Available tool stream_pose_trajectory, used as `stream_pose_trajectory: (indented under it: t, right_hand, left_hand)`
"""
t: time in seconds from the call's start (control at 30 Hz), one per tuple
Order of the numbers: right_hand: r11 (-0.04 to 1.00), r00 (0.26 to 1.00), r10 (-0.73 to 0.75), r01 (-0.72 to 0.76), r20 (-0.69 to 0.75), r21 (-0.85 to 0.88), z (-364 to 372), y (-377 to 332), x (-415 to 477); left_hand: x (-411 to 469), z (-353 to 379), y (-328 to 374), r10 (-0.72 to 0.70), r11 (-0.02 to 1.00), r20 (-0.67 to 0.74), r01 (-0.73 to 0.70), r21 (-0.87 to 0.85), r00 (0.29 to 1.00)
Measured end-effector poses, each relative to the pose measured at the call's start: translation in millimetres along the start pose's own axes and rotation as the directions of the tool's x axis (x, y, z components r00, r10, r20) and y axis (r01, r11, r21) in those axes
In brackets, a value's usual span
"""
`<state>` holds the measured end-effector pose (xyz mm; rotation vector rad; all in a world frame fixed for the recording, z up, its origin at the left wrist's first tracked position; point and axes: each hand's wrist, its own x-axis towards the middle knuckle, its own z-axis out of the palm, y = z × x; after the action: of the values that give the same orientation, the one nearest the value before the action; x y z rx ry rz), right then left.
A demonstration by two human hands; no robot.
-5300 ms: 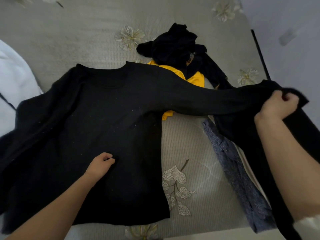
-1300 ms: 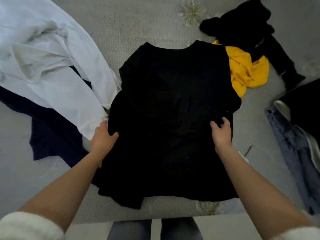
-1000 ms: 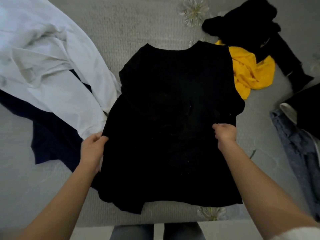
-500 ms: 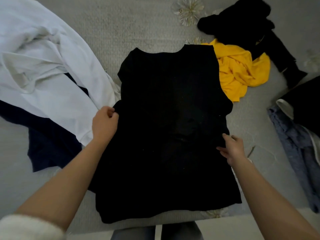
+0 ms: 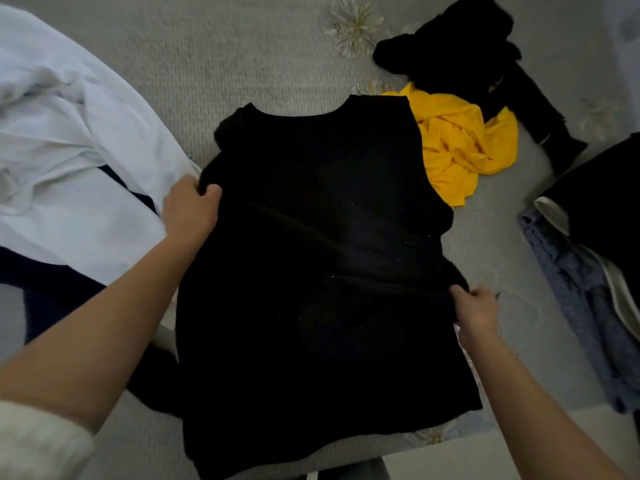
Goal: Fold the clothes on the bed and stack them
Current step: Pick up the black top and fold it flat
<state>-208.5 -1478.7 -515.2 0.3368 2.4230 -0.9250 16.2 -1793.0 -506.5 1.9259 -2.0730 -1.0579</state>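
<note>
A black sweater lies flat on the grey bed, sleeves folded in, neck pointing away from me. My left hand grips its left edge about halfway up, thumb on top of the cloth. My right hand pinches its right edge lower down, fingers curled into the fabric. A crease runs across the sweater between my two hands. Its hem reaches the near edge of the bed.
A white garment lies crumpled at the left over a dark navy one. A yellow garment and a black bundle sit at the back right. Blue patterned cloth and a black piece lie at the right edge.
The long sleeve, held out to the right earlier, is folded in. In the last half second my left hand took hold of the left edge and my right hand closed on the right edge.
</note>
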Motion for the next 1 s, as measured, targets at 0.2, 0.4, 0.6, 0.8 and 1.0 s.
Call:
stream_pose_trajectory:
  t: [0.2, 0.4, 0.6, 0.8, 1.0]
  right_hand:
    - [0.891, 0.975, -0.218, 0.217, 0.044, -0.399, 16.6, -31.3, 14.4]
    - [0.769, 0.881, -0.447, 0.466, 0.152, -0.438, 59.8, -117.2, 38.4]
    - [0.693, 0.814, -0.541, 0.574, 0.212, -0.436, 92.1, -181.0, 78.7]
    - [0.641, 0.816, -0.466, 0.578, 0.341, -0.505, 120.0, -215.3, 116.5]
    - [0.708, 0.87, -0.478, 0.464, 0.123, -0.532, 124.8, -221.8, 141.4]
  left_hand:
    - [10.9, -6.7, -21.5, -0.019, 0.951, 0.07, -0.004, 0.311, 0.997]
    - [46.9, 2.9, 7.9, -0.05, 0.999, 0.171, 0.053, -0.013, 0.984]
    - [88.9, 14.2, 20.1, -0.217, 0.899, 0.164, 0.262, -0.35, 0.962]
    - [132.3, -4.9, 38.7, -0.017, 0.922, -0.203, -0.064, -0.382, 0.979]
    - [153.6, 7.9, 23.1, -0.131, 0.929, 0.129, 0.167, -0.329, 0.983]
